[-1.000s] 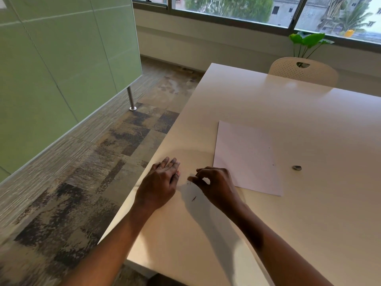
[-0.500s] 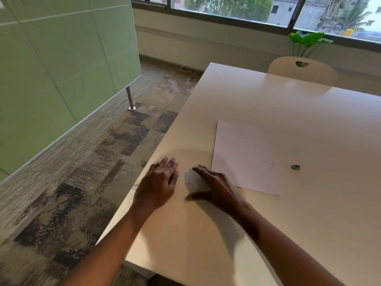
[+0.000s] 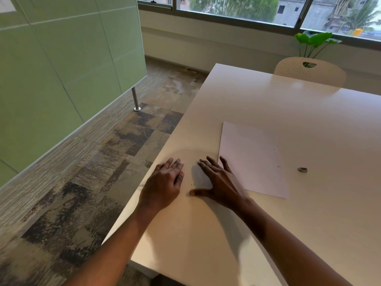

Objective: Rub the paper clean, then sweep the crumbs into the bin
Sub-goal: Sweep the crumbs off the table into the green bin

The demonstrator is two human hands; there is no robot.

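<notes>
Sweeping stage, by my judgement. Both hands flat on the worktop (image 3: pixel 268 112), near its left edge. Left hand (image 3: pixel 165 182) open, fingers together, palm down, holding nothing; I read it as a stop or wall for the crumbs. Right hand (image 3: pixel 218 178) open too, fingers spread, thumb out to the side, empty, just beside the paper (image 3: pixel 251 159) and touching or nearly touching its near-left corner. Between the hands: a few dark crumbs (image 3: pixel 192 184), tiny, on bare worktop. Spread fingers suit a broad push of those specks toward the edge.

Paper lies flat, right of my hands, looks clean apart from a speck or two. Eraser (image 3: pixel 302 169), small and grey, rests well apart on the right, off the sheet, untouched. Bin not in view; likely below the edge or elsewhere, cannot tell.

Surface: white, smooth, slightly glossy, so crumbs should slide easily but could scatter over the edge onto the carpet (image 3: pixel 92 182). Room: green partition (image 3: pixel 61 69) on the left, windows ahead, a white chair (image 3: pixel 309 71) at the far side, a plant (image 3: pixel 315 40) behind it.
</notes>
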